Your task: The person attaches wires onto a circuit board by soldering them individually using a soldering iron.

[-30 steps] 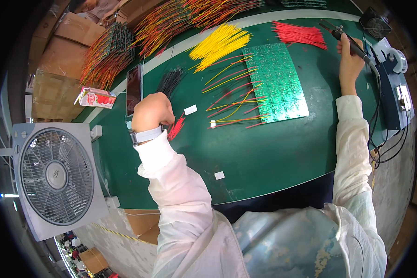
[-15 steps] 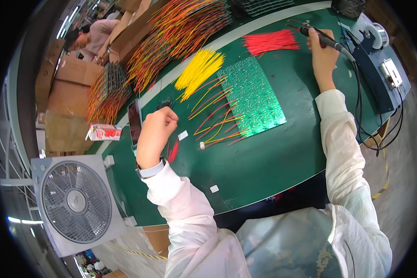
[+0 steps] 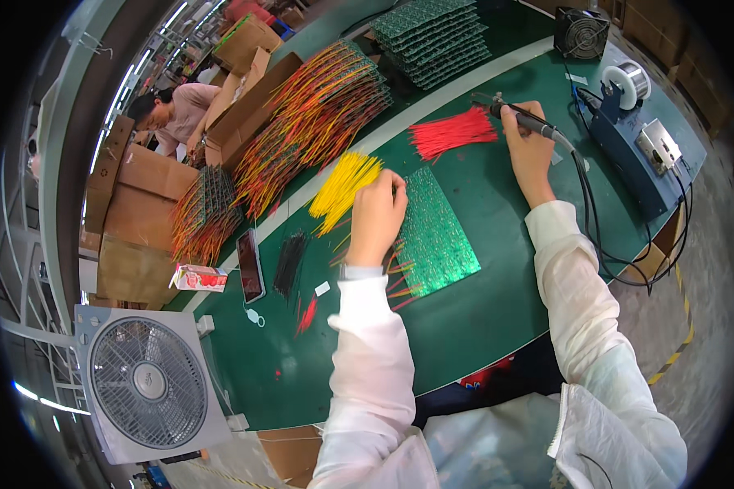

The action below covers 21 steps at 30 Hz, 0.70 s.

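My left hand (image 3: pixel 381 213) has its fingers pinched together at the upper left edge of a green circuit board panel (image 3: pixel 439 236). Anything between those fingertips is too small to make out. Red and yellow wires stick out from the panel's left side, partly hidden behind this hand and wrist. A bundle of yellow wires (image 3: pixel 341 192) lies just left of the hand. My right hand (image 3: pixel 530 151) is closed around a soldering iron (image 3: pixel 533 123), its tip end pointing left near a pile of red wires (image 3: pixel 453 134).
Left of the panel lie black wires (image 3: pixel 289 262), a phone (image 3: pixel 250 265) and a drink carton (image 3: pixel 200 278). Wired boards (image 3: pixel 310 106) and bare panels (image 3: pixel 428 41) are stacked behind. A solder reel (image 3: pixel 625 85) and blue station (image 3: pixel 636 151) stand right, a fan (image 3: pixel 148 383) left.
My left hand has moved right from beside the black wires to the panel's edge, uncovering the black bundle. The right hand still holds the soldering iron. The whole view has shifted slightly.
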### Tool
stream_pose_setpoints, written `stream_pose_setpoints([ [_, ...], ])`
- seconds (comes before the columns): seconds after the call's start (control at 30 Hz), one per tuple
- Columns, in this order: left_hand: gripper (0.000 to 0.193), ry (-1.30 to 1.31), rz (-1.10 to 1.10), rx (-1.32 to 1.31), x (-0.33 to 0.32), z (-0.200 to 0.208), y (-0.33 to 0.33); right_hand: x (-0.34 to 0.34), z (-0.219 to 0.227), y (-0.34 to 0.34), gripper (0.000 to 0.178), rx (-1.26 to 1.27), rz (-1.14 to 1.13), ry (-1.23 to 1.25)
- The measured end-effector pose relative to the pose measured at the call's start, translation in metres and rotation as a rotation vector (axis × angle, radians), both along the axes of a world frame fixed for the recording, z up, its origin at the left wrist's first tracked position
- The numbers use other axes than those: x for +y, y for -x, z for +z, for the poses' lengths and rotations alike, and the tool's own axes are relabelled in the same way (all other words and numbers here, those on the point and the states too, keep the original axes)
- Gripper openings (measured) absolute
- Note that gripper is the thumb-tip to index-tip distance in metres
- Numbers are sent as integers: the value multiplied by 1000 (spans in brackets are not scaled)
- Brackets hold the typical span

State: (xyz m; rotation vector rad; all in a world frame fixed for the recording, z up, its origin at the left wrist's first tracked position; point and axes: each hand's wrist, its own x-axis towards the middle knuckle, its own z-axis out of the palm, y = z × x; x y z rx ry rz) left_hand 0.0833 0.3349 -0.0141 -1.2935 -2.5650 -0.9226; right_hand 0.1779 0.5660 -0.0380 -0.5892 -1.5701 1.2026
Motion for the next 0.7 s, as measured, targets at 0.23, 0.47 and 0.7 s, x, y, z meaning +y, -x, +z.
stream_pose_setpoints([
  [0.23,5,-249,224,-42,-34,1,-61,-43,-5,-13,25,75,180,-100],
  [0.47,8,-225,160,23,-48,-13,-69,-86,-4,-59,24,83,534,-58],
  [0.7,7,-184,170,47,-50,-9,-71,-88,-3,-59,26,124,562,-83],
])
